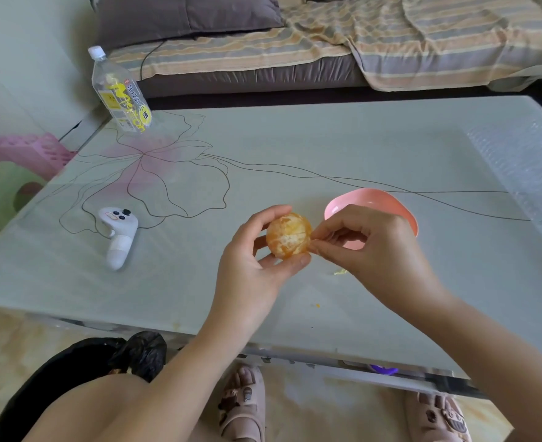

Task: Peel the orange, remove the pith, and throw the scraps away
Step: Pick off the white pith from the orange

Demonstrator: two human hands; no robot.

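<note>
Orange-coloured, peeled orange (288, 236) held above the grey surface (327, 148), head view | left grip (250, 260) curled round it | right grip (371, 247) pinching its right edge | pink bowl (371, 199) just behind right grip

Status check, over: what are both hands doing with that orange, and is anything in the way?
Left hand holds the peeled orange. Right hand pinches at its side. Pink bowl behind that hand, not blocking.
</note>
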